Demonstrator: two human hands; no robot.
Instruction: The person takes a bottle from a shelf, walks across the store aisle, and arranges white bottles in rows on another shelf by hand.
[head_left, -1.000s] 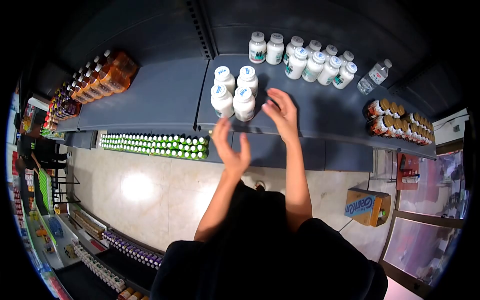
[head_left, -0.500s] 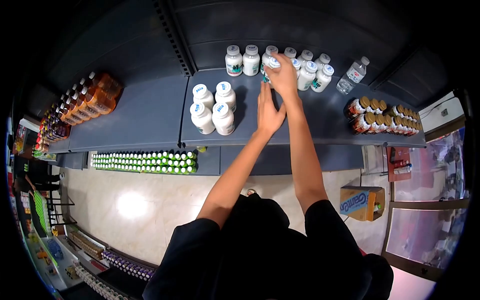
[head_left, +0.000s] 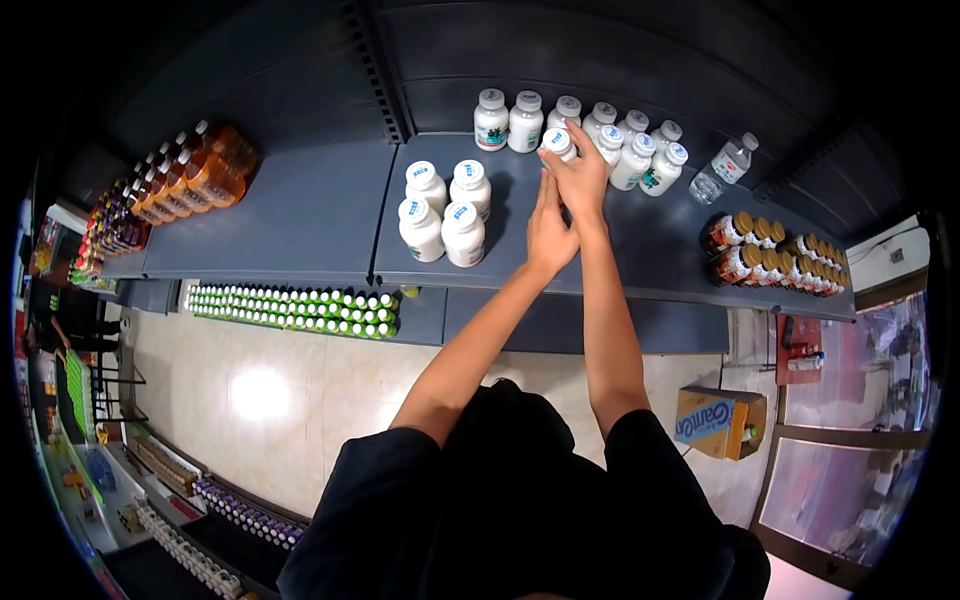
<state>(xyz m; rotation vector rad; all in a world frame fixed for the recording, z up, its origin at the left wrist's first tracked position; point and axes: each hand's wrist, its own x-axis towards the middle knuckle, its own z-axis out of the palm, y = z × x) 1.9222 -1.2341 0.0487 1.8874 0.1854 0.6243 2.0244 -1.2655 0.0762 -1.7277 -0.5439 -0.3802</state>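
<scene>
Several white bottles with white caps stand on the dark grey shelf point(head_left: 330, 215). My right hand point(head_left: 580, 175) has its fingers wrapped round a white bottle point(head_left: 559, 142) at the left end of the front row. Just below it, my left hand point(head_left: 549, 228) points upward beside the same bottle, its fingers held together; whether it touches the bottle is hidden. Behind stands a back row of like bottles point(head_left: 526, 122). To the left, apart from both hands, is a square group of white bottles point(head_left: 463, 234).
A clear water bottle point(head_left: 724, 170) and gold-lidded jars point(head_left: 735, 264) are on the right. Orange drink bottles point(head_left: 205, 178) stand at the left. Green bottles with white caps point(head_left: 300, 310) fill a lower shelf. A cardboard box point(head_left: 715, 424) sits on the floor. Someone's arm point(head_left: 58, 330) shows far left.
Both hands have moved right from the square group to the front row of bottles. The right hand now has the row's leftmost bottle, drawn slightly forward. The camera view has shifted.
</scene>
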